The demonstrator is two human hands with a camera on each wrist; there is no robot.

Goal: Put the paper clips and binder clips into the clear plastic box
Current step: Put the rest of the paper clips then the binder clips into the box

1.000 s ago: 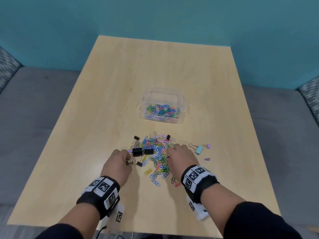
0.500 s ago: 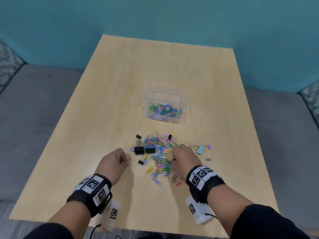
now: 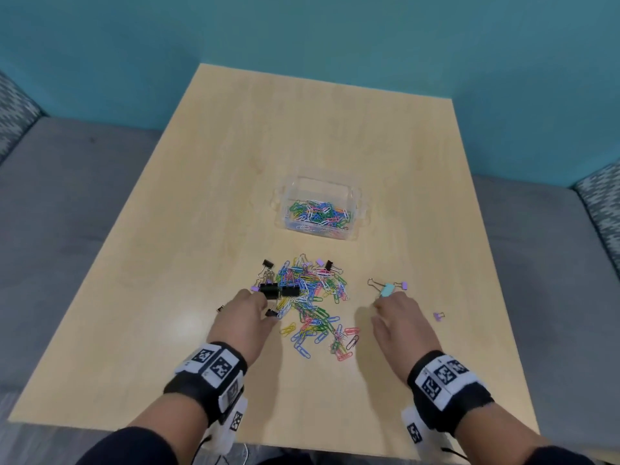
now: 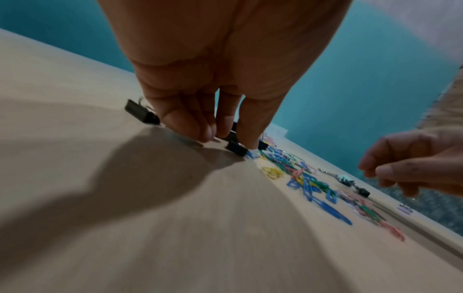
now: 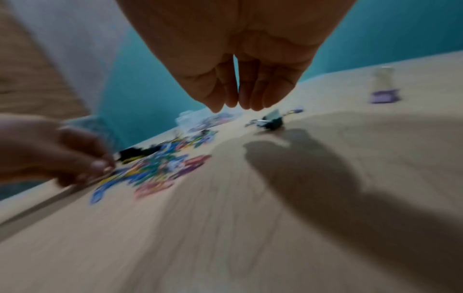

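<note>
Head view: light wooden table (image 3: pixel 235 162) with clear plastic box (image 3: pixel 364 209) near centre, partly filled with coloured paper clips; loose pile of multicoloured paper clips (image 3: pixel 312 303) and black binder clips (image 3: pixel 280 290) lies nearer the person. Left hand (image 3: pixel 246 317) at the pile's left edge, right hand (image 3: pixel 402 322) just short of a light-blue binder clip (image 3: pixel 386 290). Small purple binder clip (image 3: pixel 437 316) off to the right. Left wrist view adds: fingertips (image 4: pixel 203 132) down on the table by a small black binder clip (image 4: pixel 235 149), touching it; an actual pinch can't be told. Right wrist view, blurred: right fingers (image 5: pixel 213 95) loosely curved, holding nothing, above the table.
</note>
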